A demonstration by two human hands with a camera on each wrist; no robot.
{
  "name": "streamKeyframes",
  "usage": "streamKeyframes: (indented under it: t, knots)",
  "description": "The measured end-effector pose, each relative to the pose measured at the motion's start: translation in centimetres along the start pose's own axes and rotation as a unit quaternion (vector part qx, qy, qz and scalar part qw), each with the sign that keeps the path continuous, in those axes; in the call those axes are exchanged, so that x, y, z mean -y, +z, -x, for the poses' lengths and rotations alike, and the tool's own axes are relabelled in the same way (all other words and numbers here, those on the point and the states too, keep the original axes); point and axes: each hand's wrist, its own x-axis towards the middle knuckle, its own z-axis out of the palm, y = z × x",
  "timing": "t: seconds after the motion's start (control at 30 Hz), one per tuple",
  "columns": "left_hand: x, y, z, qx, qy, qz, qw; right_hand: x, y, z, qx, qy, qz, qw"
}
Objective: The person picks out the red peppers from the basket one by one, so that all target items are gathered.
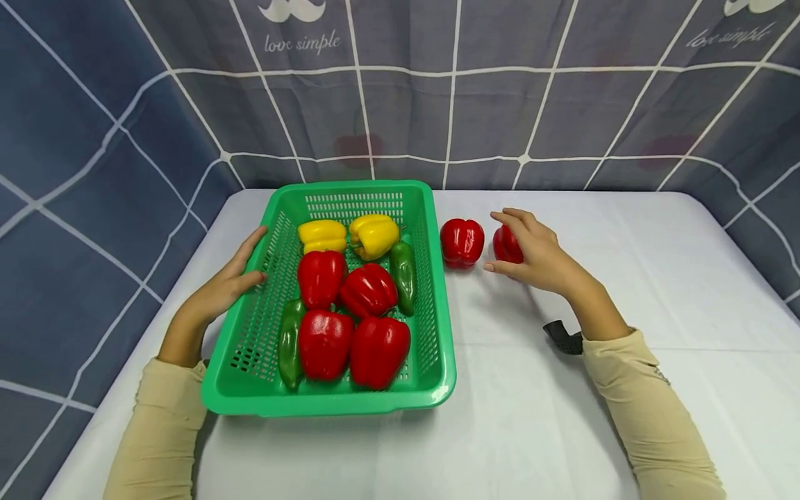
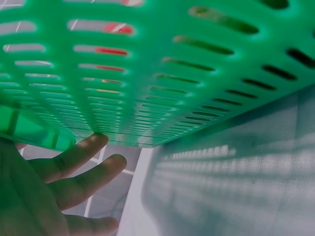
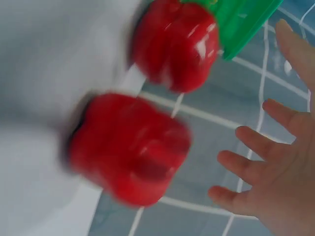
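Observation:
A green plastic basket [image 1: 215,378] with slotted walls holds two yellow bell peppers [image 1: 373,237], several red bell peppers [image 1: 325,345] and two long green peppers [image 1: 290,344]. My left hand [image 1: 219,292] is at the basket's left rim, fingers spread and fairly straight. In the left wrist view those fingers [image 2: 91,179] lie along the outside of the slotted wall. Right of the basket, a red bell pepper [image 1: 462,243] sits on the table. My right hand [image 1: 534,253] hovers by a second red bell pepper [image 1: 506,244], partly hiding it. Its fingers [image 3: 241,167] are spread, apart from both peppers.
A white cloth [image 1: 500,417] covers the table. Grey-blue checked fabric [image 1: 406,111] stands behind and at both sides. A black strap [image 1: 562,338] shows at the right wrist.

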Motion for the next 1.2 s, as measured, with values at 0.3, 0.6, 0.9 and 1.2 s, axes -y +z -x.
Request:
streamKeyframes:
  t: [0.3,0.6,0.9,1.2]
  knots:
    - [-0.1,0.0,-0.3,0.002,-0.001,0.007,1.0000,4.7,0.7,0.8,-0.015,-0.129,-0.003,0.9915]
    - [0.1,-0.1,-0.3,0.000,-0.002,0.005,1.0000,9.2,2.5,1.1,0.031,-0.196,-0.009,0.9801]
    - [-0.1,-0.1,-0.2,0.002,-0.009,0.008,0.9999,12.1,4.0,1.0,0.099,-0.215,0.068,0.9692]
    - [-0.2,-0.2,-0.2,0.002,-0.013,0.007,0.9999,14.4,5.0,1.1,0.182,-0.191,0.107,0.9586]
